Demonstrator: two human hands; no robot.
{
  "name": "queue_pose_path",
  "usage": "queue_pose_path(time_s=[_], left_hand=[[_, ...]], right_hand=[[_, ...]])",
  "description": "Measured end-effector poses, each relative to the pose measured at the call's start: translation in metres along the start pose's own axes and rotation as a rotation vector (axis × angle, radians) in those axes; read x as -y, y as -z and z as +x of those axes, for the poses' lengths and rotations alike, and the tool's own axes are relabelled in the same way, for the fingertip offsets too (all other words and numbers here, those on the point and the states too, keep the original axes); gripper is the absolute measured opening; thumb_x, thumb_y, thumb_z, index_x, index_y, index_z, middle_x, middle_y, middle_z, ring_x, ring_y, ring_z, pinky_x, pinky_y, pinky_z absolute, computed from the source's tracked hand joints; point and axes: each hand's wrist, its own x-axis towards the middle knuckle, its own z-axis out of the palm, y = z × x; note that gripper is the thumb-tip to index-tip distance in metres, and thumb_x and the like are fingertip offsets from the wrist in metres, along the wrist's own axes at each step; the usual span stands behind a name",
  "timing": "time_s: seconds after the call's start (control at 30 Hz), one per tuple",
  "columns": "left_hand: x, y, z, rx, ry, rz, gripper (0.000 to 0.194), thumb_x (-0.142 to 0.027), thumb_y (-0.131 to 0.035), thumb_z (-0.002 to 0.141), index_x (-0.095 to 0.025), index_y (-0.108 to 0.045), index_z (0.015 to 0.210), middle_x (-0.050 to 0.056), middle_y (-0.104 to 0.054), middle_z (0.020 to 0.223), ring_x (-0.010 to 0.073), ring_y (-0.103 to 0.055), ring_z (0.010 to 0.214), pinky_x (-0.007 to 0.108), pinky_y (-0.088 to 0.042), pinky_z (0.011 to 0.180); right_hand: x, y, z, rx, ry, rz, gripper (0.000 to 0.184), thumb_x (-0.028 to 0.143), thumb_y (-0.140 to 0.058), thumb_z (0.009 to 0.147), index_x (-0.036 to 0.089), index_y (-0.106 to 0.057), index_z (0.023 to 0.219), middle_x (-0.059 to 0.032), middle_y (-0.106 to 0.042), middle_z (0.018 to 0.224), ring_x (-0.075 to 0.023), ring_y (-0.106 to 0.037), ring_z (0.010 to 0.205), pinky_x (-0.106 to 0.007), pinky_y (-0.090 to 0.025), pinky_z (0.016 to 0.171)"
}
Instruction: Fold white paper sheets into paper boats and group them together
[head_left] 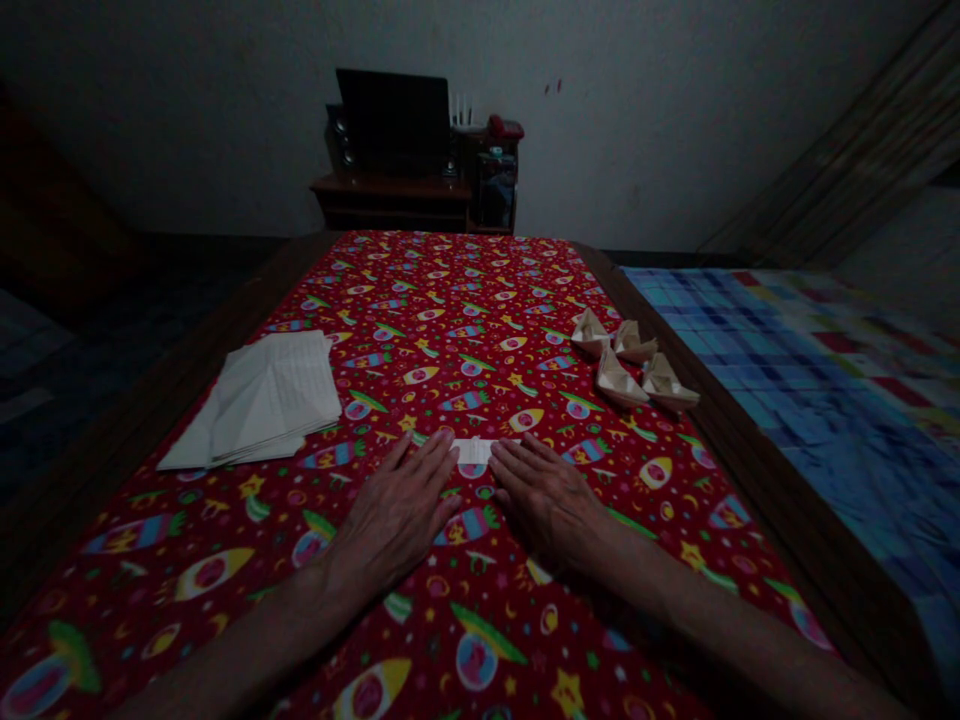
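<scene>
A small folded strip of white paper (474,452) lies flat on the red patterned cloth (469,290). My left hand (409,500) rests palm down over its left end, fingers stretched out. Over the right end, my right hand (551,490) lies flat the same way, fingers extended. Only the middle of the strip shows between my fingertips; both ends are hidden under the hands.
To the left lies a stack of paper sheets (277,395). Several folded paper boats (619,380) sit near the cloth's right edge. Beyond the far end stands a cabinet (390,200) with a dark screen (394,115). A checked blue sheet (720,330) is at the right.
</scene>
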Motion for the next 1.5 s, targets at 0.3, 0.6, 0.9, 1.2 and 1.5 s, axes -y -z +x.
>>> queue_pose_path(time_s=[0.3,0.6,0.9,1.2,1.5], left_hand=[[-0.001,-0.002,-0.003,0.007,-0.033,0.006,0.051,-0.034,-0.042,0.091,-0.009,-0.039,0.135,0.014,-0.036,0.144,0.025,-0.032,0.134,0.044,-0.03,0.109],[0.006,-0.001,-0.006,-0.064,0.055,-0.023,0.038,-0.025,-0.04,0.092,-0.01,-0.051,0.125,0.013,-0.051,0.133,0.0237,-0.045,0.125,0.045,-0.032,0.108],[0.02,-0.012,0.001,-0.169,0.08,-0.279,0.043,-0.017,-0.038,0.091,-0.014,-0.04,0.134,0.011,-0.043,0.14,0.0207,-0.038,0.13,0.041,-0.037,0.107],[0.042,-0.009,0.035,-0.278,0.261,-0.606,0.016,-0.022,-0.052,0.082,-0.015,-0.067,0.079,0.007,-0.066,0.09,0.0183,-0.062,0.085,0.032,-0.051,0.077],[0.044,-0.003,0.035,-0.168,0.434,-0.909,0.025,-0.034,-0.053,0.081,-0.017,-0.066,0.095,0.006,-0.069,0.092,0.0192,-0.064,0.085,0.03,-0.049,0.077]], right_hand=[[0.005,-0.004,0.001,0.009,0.017,0.011,0.036,0.022,-0.034,0.094,0.008,-0.05,0.124,-0.0156,-0.052,0.13,-0.0218,-0.046,0.123,-0.038,-0.036,0.107],[-0.012,-0.006,0.01,-0.124,-0.092,0.029,0.021,0.021,-0.041,0.093,0.016,-0.061,0.099,-0.0089,-0.065,0.091,-0.0182,-0.058,0.084,-0.032,-0.048,0.076],[-0.018,0.001,0.032,-0.043,-0.164,0.243,0.024,0.03,-0.055,0.087,0.018,-0.054,0.107,-0.008,-0.052,0.095,-0.0175,-0.049,0.082,-0.029,-0.043,0.068],[-0.011,0.01,0.034,-0.03,-0.197,0.307,0.009,0.023,-0.054,0.086,0.017,-0.055,0.093,-0.0057,-0.053,0.09,-0.0158,-0.048,0.081,-0.026,-0.039,0.067],[-0.019,0.007,0.03,-0.092,-0.136,0.281,0.006,0.014,-0.054,0.081,0.017,-0.054,0.086,-0.004,-0.051,0.086,-0.0137,-0.045,0.072,-0.023,-0.033,0.059]])
